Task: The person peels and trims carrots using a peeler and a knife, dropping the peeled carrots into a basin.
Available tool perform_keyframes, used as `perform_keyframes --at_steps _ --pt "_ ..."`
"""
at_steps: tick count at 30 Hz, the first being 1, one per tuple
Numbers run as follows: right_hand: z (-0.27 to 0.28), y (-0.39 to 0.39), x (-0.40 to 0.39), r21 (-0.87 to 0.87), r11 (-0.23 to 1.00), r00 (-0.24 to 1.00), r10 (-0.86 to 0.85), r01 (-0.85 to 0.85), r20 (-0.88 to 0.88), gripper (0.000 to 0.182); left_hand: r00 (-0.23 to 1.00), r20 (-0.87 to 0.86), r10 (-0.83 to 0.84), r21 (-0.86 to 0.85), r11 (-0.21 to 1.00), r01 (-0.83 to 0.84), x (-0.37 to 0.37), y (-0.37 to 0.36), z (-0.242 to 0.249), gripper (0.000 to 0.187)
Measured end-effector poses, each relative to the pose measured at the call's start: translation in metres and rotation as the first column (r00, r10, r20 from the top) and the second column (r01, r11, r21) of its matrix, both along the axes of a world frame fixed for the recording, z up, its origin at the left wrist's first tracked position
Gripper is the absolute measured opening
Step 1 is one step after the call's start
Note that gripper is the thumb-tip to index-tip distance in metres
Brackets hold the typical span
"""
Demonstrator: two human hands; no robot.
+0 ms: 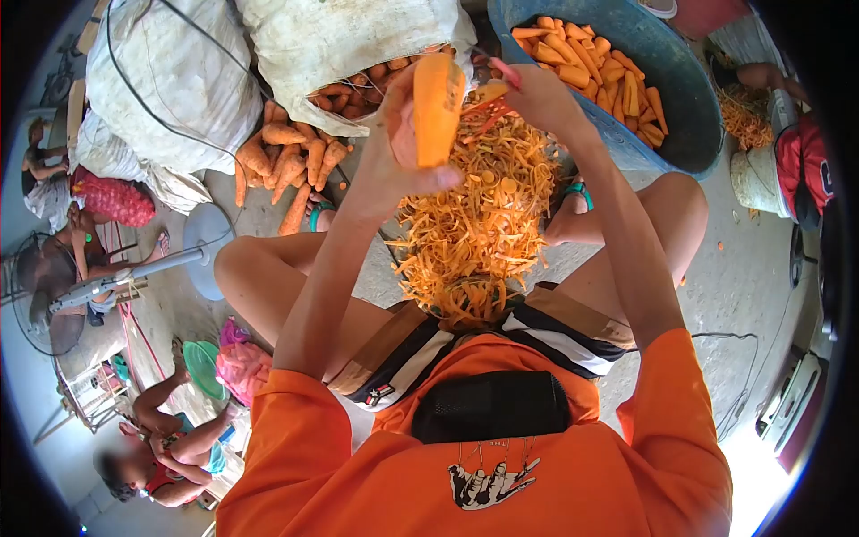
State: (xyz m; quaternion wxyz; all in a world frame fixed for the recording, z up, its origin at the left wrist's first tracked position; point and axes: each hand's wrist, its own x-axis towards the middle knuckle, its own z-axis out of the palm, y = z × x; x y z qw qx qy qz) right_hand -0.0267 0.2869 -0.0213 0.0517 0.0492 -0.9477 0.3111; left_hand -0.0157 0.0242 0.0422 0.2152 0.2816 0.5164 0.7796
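Observation:
My left hand [400, 148] is wrapped round a large, partly peeled carrot [438, 107], held upright over the peelings. Close to the carrot's right side, my right hand [540, 100] grips a peeler with a red handle [506, 73]. An orange strip of peel lies near its blade, which is hard to make out. Below both hands a tall heap of carrot peelings [479, 215] lies on the floor between my legs.
A blue tub [693, 139] of peeled carrots stands at upper right. Unpeeled carrots [284, 161] lie beside white sacks [174, 80] at upper left. A standing fan [54, 295] is at far left. Other people sit at left and right.

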Motion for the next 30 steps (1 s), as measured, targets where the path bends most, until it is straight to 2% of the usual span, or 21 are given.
perform_keyframes --at_steps 2,3,5,6,8,13,16,18,19,20,22,23,25,27,29,30 --pt "0.025 -0.007 0.009 -0.010 0.992 0.991 -0.125 0.126 0.042 0.027 0.997 0.029 0.073 -0.122 0.990 -0.069 -0.009 -0.009 -0.003 0.124" --pt "0.038 -0.016 0.017 -0.009 0.994 0.993 -0.113 0.113 0.039 0.027 0.996 0.026 0.086 -0.121 0.989 -0.082 -0.013 -0.013 -0.006 0.124" --pt "0.058 -0.041 0.037 -0.163 0.987 0.999 -0.016 0.009 -0.037 0.021 0.987 0.122 0.107 -0.032 0.994 -0.104 -0.017 -0.017 -0.015 0.112" --pt "0.059 -0.052 0.043 -0.165 0.986 0.999 -0.016 0.010 -0.035 0.021 0.987 0.124 0.106 -0.034 0.994 -0.103 -0.017 -0.016 -0.016 0.112" --pt "0.060 -0.068 0.051 -0.098 0.971 0.970 0.204 -0.218 -0.133 0.019 0.974 0.193 0.118 -0.025 0.993 -0.115 -0.015 -0.012 -0.017 0.108" --pt "0.052 -0.069 0.044 -0.087 0.986 0.985 0.136 -0.146 -0.105 0.019 0.982 0.127 0.139 -0.045 0.990 -0.134 -0.015 -0.010 -0.024 0.108" --pt "0.040 -0.064 0.035 -0.033 0.993 0.977 0.103 -0.111 -0.189 0.024 0.987 0.129 0.093 -0.049 0.995 -0.087 -0.014 -0.009 -0.019 0.111" --pt "0.029 -0.055 0.022 -0.132 0.991 0.991 0.011 -0.029 -0.136 0.024 0.990 0.128 0.054 -0.049 0.998 -0.048 -0.010 -0.007 -0.014 0.114" --pt "0.020 -0.045 0.013 -0.133 0.991 0.991 0.002 -0.020 -0.135 0.024 0.999 0.033 -0.005 -0.044 0.999 0.006 -0.006 -0.005 -0.012 0.118" --pt "0.013 -0.032 0.004 -0.103 0.995 0.999 0.010 -0.015 -0.046 0.027 0.996 -0.061 -0.065 -0.042 0.997 0.062 -0.004 -0.003 -0.010 0.122" --pt "0.004 -0.013 -0.005 -0.019 0.999 0.995 -0.041 0.043 0.091 0.038 0.997 -0.006 -0.079 -0.033 0.996 0.079 -0.002 -0.002 -0.006 0.125" --pt "0.003 -0.003 -0.002 -0.014 0.999 0.995 -0.040 0.042 0.089 0.038 0.996 0.045 -0.079 -0.021 0.997 0.080 -0.003 -0.003 -0.003 0.128" --pt "0.013 0.002 0.001 -0.033 0.994 0.992 -0.108 0.106 -0.069 0.037 0.997 0.072 -0.016 -0.036 0.999 0.019 -0.008 -0.011 -0.002 0.126" --pt "0.033 -0.009 0.014 -0.054 0.996 0.994 -0.071 0.067 -0.079 0.033 0.988 0.152 0.032 -0.022 0.999 -0.029 -0.018 -0.021 -0.013 0.122" --pt "0.050 -0.035 0.031 -0.156 0.977 0.970 0.110 -0.145 -0.215 0.023 0.985 0.162 0.060 -0.006 0.998 -0.059 -0.016 -0.019 -0.013 0.115" --pt "0.054 -0.047 0.040 -0.158 0.977 0.971 0.111 -0.146 -0.212 0.023 0.983 0.165 0.078 -0.031 0.997 -0.074 -0.016 -0.016 -0.013 0.113"
